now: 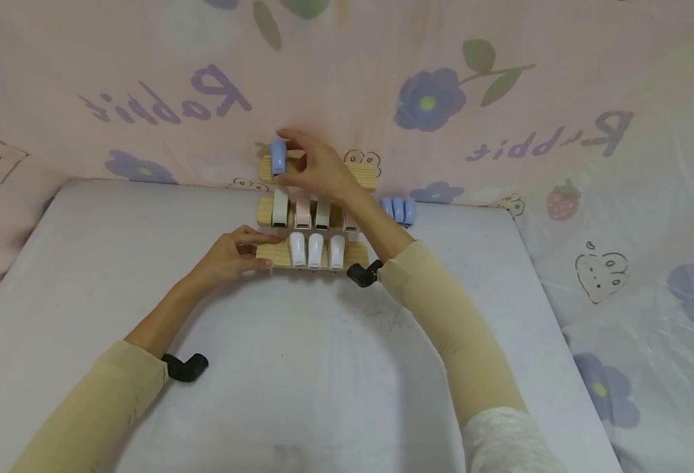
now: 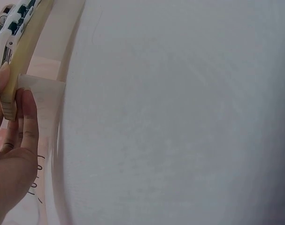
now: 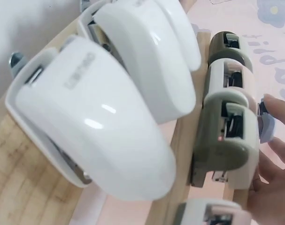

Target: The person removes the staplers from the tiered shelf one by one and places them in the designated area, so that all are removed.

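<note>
At the top tier of a stepped wooden rack [image 1: 363,172], my right hand [image 1: 320,165] pinches a small blue stapler [image 1: 278,156] near the board's left end. Below, my left hand [image 1: 231,255] grips the left end of the lowest board [image 1: 272,253], thumb on one face and fingers on the other in the left wrist view. Three white staplers [image 1: 316,251] stand on that lowest board. The middle tier holds several grey-green and pink staplers [image 1: 302,210], partly behind my right forearm. In the right wrist view, my right hand [image 3: 276,187] partly hides the blue stapler [image 3: 268,127].
Three more blue staplers [image 1: 398,211] stand side by side right of the rack, close to the back wall. A pale cloth [image 1: 287,368] covers the work surface. Printed sheeting [image 1: 323,72] hangs directly behind the rack and along the right side.
</note>
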Available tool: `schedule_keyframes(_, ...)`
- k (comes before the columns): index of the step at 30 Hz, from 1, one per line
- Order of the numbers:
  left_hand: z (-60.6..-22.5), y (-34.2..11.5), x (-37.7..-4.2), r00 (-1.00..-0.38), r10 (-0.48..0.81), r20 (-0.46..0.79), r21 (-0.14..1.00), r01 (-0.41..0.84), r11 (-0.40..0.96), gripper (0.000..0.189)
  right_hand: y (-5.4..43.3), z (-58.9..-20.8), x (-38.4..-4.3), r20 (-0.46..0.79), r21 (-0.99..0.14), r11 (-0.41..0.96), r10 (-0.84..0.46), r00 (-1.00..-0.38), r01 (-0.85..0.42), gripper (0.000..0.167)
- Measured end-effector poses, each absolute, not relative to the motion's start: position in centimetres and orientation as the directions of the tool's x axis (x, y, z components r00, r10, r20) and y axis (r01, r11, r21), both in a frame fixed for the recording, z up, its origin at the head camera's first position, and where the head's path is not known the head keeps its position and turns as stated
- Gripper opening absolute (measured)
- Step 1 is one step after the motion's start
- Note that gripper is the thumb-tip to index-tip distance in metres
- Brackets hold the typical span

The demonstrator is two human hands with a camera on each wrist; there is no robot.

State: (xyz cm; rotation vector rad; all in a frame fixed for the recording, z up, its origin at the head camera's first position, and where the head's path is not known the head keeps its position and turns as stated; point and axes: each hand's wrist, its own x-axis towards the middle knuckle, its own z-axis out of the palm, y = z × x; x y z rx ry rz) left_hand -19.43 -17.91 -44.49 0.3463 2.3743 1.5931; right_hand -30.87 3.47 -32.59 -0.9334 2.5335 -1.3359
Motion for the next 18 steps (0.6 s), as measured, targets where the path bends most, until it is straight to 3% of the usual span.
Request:
schedule_keyframes(10, -44.7, -17.9, -18.8, -0.936, 0.347, -0.062, 0.928, 0.074, 0.365, 0.048, 3.1, -33.3, -30.6, 0.162, -0.776, 0.43, -0.57, -0.805, -0.461, 0.071)
schedule_keyframes(18, -44.3, -17.7, -19.3, -0.936, 0.35, -0.041, 0.923, 0.098, 0.372, 0.05, 4.1, -32.4, -30.6, 0.164, -0.778, 0.431, -0.563, -0.81, -0.457, 0.074)
